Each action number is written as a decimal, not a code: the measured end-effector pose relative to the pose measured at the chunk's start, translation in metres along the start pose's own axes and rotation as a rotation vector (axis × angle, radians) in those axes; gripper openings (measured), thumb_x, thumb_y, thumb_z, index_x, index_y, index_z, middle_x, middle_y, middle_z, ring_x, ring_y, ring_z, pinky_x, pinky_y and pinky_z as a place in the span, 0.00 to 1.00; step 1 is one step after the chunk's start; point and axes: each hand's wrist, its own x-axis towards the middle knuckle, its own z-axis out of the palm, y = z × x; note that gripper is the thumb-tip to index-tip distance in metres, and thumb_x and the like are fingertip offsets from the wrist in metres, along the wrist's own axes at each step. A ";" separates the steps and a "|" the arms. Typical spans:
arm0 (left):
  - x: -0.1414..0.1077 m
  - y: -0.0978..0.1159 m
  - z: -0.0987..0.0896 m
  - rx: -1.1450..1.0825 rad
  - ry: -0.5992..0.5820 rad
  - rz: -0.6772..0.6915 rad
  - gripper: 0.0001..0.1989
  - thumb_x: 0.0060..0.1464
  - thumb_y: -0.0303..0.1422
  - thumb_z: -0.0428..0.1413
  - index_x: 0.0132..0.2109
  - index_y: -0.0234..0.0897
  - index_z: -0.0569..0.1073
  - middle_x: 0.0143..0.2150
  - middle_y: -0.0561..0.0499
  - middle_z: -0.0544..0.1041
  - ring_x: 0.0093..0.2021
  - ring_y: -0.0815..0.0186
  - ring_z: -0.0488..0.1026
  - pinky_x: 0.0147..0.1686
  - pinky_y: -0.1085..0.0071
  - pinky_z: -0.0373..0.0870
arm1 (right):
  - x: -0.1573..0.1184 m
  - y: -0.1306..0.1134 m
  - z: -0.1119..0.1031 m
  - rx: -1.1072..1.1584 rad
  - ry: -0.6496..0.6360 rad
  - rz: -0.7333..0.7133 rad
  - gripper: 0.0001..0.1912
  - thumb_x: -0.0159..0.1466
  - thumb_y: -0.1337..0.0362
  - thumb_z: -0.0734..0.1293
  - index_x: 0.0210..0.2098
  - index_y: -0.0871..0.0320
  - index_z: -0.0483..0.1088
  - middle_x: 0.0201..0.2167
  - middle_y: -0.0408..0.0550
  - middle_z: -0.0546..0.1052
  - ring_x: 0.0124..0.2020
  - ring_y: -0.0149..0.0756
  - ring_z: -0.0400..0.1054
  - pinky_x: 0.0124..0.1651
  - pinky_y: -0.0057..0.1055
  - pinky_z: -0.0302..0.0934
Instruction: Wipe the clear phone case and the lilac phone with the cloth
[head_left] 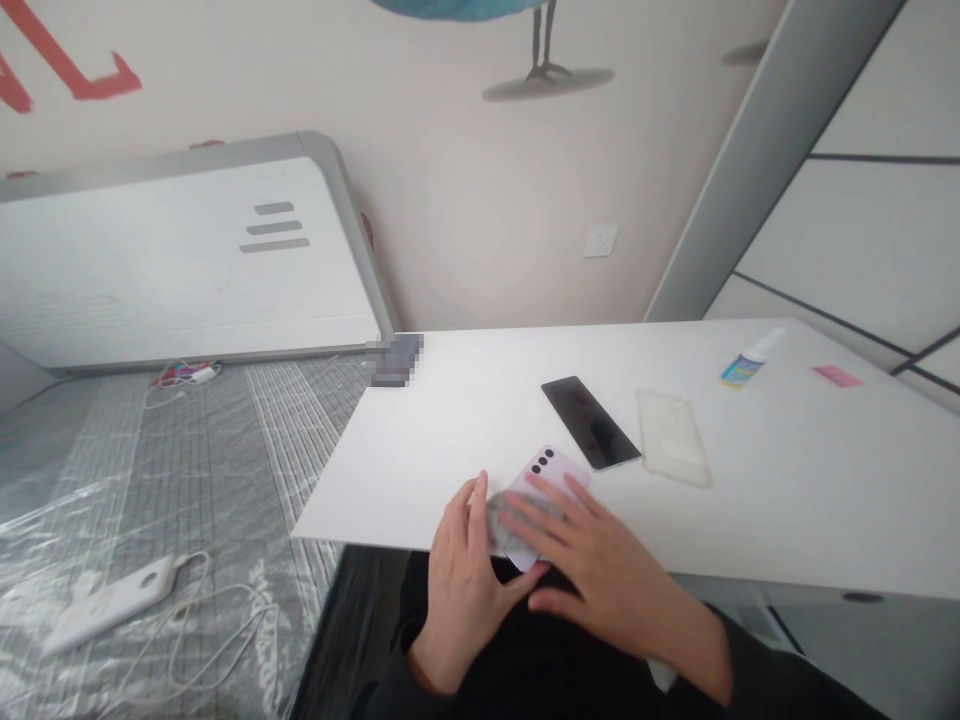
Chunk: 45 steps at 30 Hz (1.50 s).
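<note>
Left hand [465,590] curled and grasping, fingers and thumb upright against the left edge of a lilac smartphone [546,490], low in the middle of the frame, at the near edge of a white desk [450,450]. Phone lying back-up and tilted, triple camera toward the upper left of its back. Right hand [600,570] not clenched, fingers spread flat over a grey cloth [517,525], pressing the cloth onto the phone's back.

Just above the phone and nearly touching it, a black glass-faced slab [591,422], phone-shaped. To its right, a clear phone case [673,437]. Further toward the right, a small spray bottle [752,358] with a blue label lying on its side, then a small pink packet [838,376]. At the desk's far left corner, an object [395,360] too pixelated to tell.

Lower left of the frame, a white power bank [105,605] and loose white cable [225,640] on a plastic-wrapped mattress [187,470]. Upper left, a white headboard [187,260] leaning against the wall, and a wall socket [601,240] right of it.
</note>
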 end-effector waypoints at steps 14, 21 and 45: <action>0.000 0.000 0.001 -0.014 0.021 0.010 0.49 0.57 0.52 0.61 0.73 0.36 0.47 0.61 0.32 0.69 0.54 0.49 0.76 0.49 0.54 0.78 | -0.006 0.003 -0.004 -0.068 -0.039 0.005 0.41 0.69 0.36 0.56 0.72 0.54 0.54 0.71 0.47 0.60 0.74 0.59 0.44 0.69 0.62 0.49; 0.000 -0.001 0.001 -0.007 0.030 0.034 0.47 0.58 0.53 0.59 0.72 0.35 0.49 0.60 0.32 0.70 0.55 0.48 0.76 0.49 0.54 0.77 | -0.026 0.000 -0.007 -0.089 0.007 0.040 0.43 0.68 0.35 0.57 0.73 0.52 0.51 0.71 0.47 0.60 0.74 0.61 0.42 0.68 0.63 0.48; 0.002 0.000 -0.002 0.010 0.018 0.034 0.45 0.54 0.47 0.64 0.71 0.35 0.53 0.59 0.34 0.70 0.55 0.49 0.74 0.50 0.55 0.78 | 0.004 0.002 -0.003 -0.079 -0.009 0.275 0.41 0.70 0.36 0.55 0.71 0.57 0.57 0.71 0.52 0.59 0.73 0.66 0.42 0.68 0.70 0.45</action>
